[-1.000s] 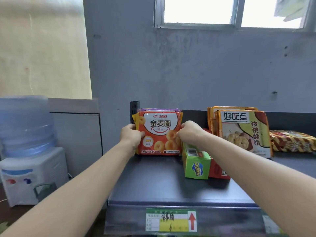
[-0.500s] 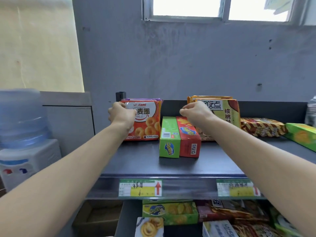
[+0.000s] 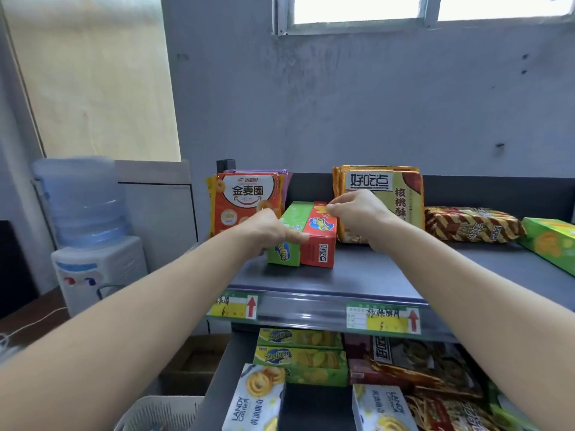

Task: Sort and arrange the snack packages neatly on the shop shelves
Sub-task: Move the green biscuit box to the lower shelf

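**Paired up at the left end**

A green cardboard snack box [image 3: 294, 216] and a red cardboard snack box [image 3: 320, 244] lie touching, side by side, toward the left end of the dark grey metal shelf [image 3: 357, 275]. The left hand [image 3: 267, 231] grasps the green box's near end, thumb reaching the red one. The right hand [image 3: 357, 211] curls at the red box's far end; whether it grasps is unclear.

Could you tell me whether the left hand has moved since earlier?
Yes: the left hand went right, off the orange packet's left edge onto the green box.
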### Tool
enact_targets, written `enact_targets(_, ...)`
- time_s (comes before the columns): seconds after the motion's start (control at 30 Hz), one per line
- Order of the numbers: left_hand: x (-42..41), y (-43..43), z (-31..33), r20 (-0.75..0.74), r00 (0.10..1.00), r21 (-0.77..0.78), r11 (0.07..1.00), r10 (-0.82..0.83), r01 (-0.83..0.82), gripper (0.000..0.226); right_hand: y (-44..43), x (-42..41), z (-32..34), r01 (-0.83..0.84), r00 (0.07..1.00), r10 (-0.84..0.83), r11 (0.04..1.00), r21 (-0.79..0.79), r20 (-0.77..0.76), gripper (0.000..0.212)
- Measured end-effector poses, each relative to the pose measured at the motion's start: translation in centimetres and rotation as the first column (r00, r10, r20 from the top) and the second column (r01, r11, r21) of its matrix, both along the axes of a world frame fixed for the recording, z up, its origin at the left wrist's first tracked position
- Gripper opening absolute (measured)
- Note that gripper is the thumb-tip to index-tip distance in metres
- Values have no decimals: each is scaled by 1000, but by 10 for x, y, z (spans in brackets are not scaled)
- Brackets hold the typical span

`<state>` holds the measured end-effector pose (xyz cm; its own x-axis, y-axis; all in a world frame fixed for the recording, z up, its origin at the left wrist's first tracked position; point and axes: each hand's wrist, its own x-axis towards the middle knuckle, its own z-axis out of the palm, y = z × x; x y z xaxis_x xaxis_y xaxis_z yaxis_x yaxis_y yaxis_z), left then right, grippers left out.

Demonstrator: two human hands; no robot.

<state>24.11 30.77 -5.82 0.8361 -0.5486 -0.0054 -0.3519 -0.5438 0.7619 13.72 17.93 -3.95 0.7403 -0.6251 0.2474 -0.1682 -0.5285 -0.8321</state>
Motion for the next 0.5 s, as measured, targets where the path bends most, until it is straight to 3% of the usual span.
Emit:
enact_targets(0.2, -20, -6, -4, 112, 991, -11, 997, 78, -77, 47, -5, -18, -6, -46, 999, 46, 999, -2, 17, 28)
enact_targets(0.5, -47, -7, -3, 232, 935, -133, 961, 270, -244, 36, -6, -35, -19, -113, 986, 112, 994, 1, 128, 23)
